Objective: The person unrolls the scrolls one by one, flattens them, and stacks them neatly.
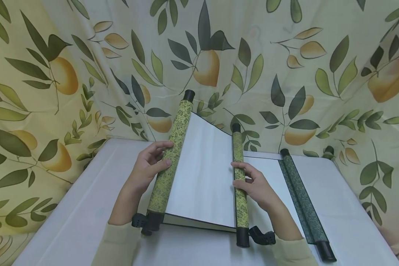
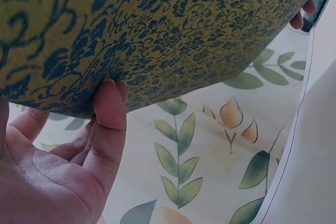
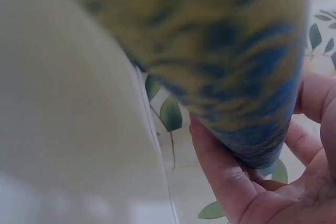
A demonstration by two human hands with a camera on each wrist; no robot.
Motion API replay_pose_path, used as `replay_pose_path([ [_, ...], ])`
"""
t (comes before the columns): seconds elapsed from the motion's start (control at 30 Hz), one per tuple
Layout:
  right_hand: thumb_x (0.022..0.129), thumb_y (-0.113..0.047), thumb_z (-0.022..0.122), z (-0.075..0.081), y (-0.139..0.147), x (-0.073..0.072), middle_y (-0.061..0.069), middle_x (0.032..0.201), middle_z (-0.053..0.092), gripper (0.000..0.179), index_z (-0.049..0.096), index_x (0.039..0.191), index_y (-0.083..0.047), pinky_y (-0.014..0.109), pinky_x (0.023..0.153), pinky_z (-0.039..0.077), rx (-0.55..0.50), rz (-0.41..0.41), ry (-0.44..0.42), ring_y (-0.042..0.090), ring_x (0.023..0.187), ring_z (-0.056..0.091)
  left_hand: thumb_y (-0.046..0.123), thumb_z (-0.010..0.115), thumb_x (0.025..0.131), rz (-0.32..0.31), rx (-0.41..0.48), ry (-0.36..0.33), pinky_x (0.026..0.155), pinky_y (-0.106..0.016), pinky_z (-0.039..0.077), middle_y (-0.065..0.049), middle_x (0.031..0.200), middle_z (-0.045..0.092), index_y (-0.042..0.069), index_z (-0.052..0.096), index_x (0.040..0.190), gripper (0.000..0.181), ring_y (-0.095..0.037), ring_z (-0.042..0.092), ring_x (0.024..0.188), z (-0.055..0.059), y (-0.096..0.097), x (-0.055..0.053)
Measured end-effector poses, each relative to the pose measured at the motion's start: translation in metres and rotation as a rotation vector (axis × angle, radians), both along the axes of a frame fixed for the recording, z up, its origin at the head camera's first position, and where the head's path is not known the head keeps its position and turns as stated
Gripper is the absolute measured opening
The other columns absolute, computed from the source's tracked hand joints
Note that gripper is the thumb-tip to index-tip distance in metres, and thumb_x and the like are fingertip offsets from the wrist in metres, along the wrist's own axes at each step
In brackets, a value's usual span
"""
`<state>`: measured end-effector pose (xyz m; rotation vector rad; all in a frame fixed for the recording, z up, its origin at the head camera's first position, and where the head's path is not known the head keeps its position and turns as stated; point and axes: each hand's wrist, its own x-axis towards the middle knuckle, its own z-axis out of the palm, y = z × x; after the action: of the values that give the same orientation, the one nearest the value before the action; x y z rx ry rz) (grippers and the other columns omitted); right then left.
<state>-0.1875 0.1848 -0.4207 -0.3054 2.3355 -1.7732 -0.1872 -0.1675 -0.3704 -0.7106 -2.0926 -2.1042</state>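
Note:
A hanging scroll with yellow-green patterned backing is held up, partly unrolled, its blank white sheet (image 1: 203, 173) stretched between two rolled sides. My left hand (image 1: 146, 168) grips the thicker left roll (image 1: 171, 166), thumb on the near side. Around the thinner right roll (image 1: 241, 208) curl the fingers of my right hand (image 1: 254, 183). Black caps end both rolls. Dark blue flowers cover the scroll's backing (image 2: 173, 35) in the left wrist view, above the left fingers. In the right wrist view, the right hand (image 3: 278, 198) cups the lower side of the patterned roll (image 3: 226, 77).
On the white table (image 1: 70, 207), a second scroll with a dark green roll (image 1: 306, 199) lies to the right, its white sheet (image 1: 269, 177) partly behind the held scroll. A curtain (image 1: 252, 74) printed with leaves and fruit hangs behind the table. Each wrist carries a black device.

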Motion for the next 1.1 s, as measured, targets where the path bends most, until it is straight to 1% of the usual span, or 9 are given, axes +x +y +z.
replay_pose_path([
  [0.07, 0.093, -0.007, 0.066, -0.001, 0.000, 0.001, 0.018, 0.136, 0.040, 0.055, 0.050, 0.145, -0.018, 0.026, 0.060, 0.047, -0.003, -0.003, -0.002, 0.014, 0.071, 0.045, 0.002, 0.064, 0.091, 0.001, -0.002, -0.005, 0.120, -0.053, 0.018, -0.004, 0.139, 0.054, 0.002, 0.054, 0.135, 0.045, -0.021, 0.043, 0.138, 0.000, 0.001, 0.000],
  [0.13, 0.094, -0.006, 0.064, -0.002, 0.000, 0.002, 0.015, 0.145, 0.038, 0.055, 0.050, 0.145, -0.017, 0.026, 0.062, 0.047, -0.007, -0.003, 0.001, 0.015, 0.073, 0.046, 0.003, 0.064, 0.091, 0.004, -0.004, -0.012, 0.120, -0.052, 0.018, -0.006, 0.139, 0.054, 0.002, 0.054, 0.135, 0.046, -0.022, 0.043, 0.139, 0.000, 0.001, 0.000],
  [0.3, 0.094, -0.004, 0.061, -0.004, 0.002, 0.007, 0.012, 0.157, 0.029, 0.055, 0.049, 0.146, -0.017, 0.032, 0.074, 0.050, 0.012, -0.009, 0.000, 0.025, 0.093, 0.052, 0.003, 0.064, 0.091, 0.005, -0.013, -0.033, 0.120, -0.052, 0.018, -0.008, 0.140, 0.053, 0.002, 0.053, 0.135, 0.046, -0.022, 0.043, 0.138, -0.004, 0.002, 0.000],
  [0.47, 0.093, -0.002, 0.059, 0.000, 0.012, 0.008, 0.014, 0.150, 0.033, 0.056, 0.048, 0.146, -0.016, 0.028, 0.064, 0.046, 0.055, 0.013, 0.007, 0.019, 0.079, 0.047, 0.003, 0.064, 0.091, -0.004, -0.041, -0.052, 0.119, -0.050, 0.022, -0.008, 0.140, 0.053, 0.002, 0.053, 0.135, 0.045, -0.023, 0.045, 0.137, -0.006, 0.002, -0.001],
  [0.57, 0.093, -0.001, 0.057, 0.002, 0.019, 0.009, 0.014, 0.148, 0.033, 0.056, 0.047, 0.146, -0.016, 0.028, 0.060, 0.045, 0.071, 0.025, -0.013, 0.015, 0.072, 0.043, 0.003, 0.063, 0.091, -0.013, -0.075, -0.071, 0.110, -0.042, 0.035, -0.008, 0.140, 0.053, 0.003, 0.054, 0.135, 0.044, -0.024, 0.045, 0.136, -0.006, 0.000, -0.002],
  [0.7, 0.093, -0.001, 0.055, 0.006, 0.025, 0.011, 0.014, 0.155, 0.027, 0.056, 0.046, 0.146, -0.014, 0.033, 0.065, 0.049, 0.062, 0.037, -0.048, 0.019, 0.080, 0.048, 0.004, 0.062, 0.092, -0.022, -0.119, -0.086, 0.093, -0.031, 0.046, -0.007, 0.140, 0.052, 0.005, 0.055, 0.134, 0.043, -0.025, 0.046, 0.135, -0.004, -0.002, -0.002],
  [0.87, 0.095, -0.011, 0.064, 0.006, 0.026, 0.011, 0.018, 0.152, 0.033, 0.050, 0.049, 0.143, -0.013, 0.039, 0.075, 0.054, 0.040, 0.053, -0.076, 0.027, 0.098, 0.056, 0.003, 0.059, 0.091, -0.006, -0.156, -0.068, 0.093, -0.030, 0.045, -0.007, 0.139, 0.054, 0.005, 0.057, 0.132, 0.041, -0.024, 0.046, 0.132, -0.002, -0.004, 0.000],
  [0.97, 0.094, -0.015, 0.068, 0.004, 0.027, 0.011, 0.019, 0.148, 0.038, 0.051, 0.050, 0.141, -0.013, 0.037, 0.076, 0.056, 0.059, 0.055, -0.085, 0.027, 0.099, 0.058, 0.003, 0.057, 0.091, 0.005, -0.155, -0.073, 0.094, -0.031, 0.045, -0.008, 0.138, 0.054, 0.004, 0.057, 0.132, 0.040, -0.024, 0.047, 0.128, -0.003, -0.002, 0.000],
  [1.1, 0.093, -0.009, 0.065, 0.004, 0.029, 0.013, 0.018, 0.149, 0.037, 0.052, 0.050, 0.142, -0.013, 0.037, 0.073, 0.056, 0.085, 0.041, -0.081, 0.026, 0.094, 0.057, 0.007, 0.057, 0.095, 0.033, -0.159, -0.122, 0.094, -0.031, 0.047, -0.008, 0.139, 0.053, 0.005, 0.057, 0.130, 0.035, -0.024, 0.049, 0.126, -0.005, 0.000, 0.003],
])
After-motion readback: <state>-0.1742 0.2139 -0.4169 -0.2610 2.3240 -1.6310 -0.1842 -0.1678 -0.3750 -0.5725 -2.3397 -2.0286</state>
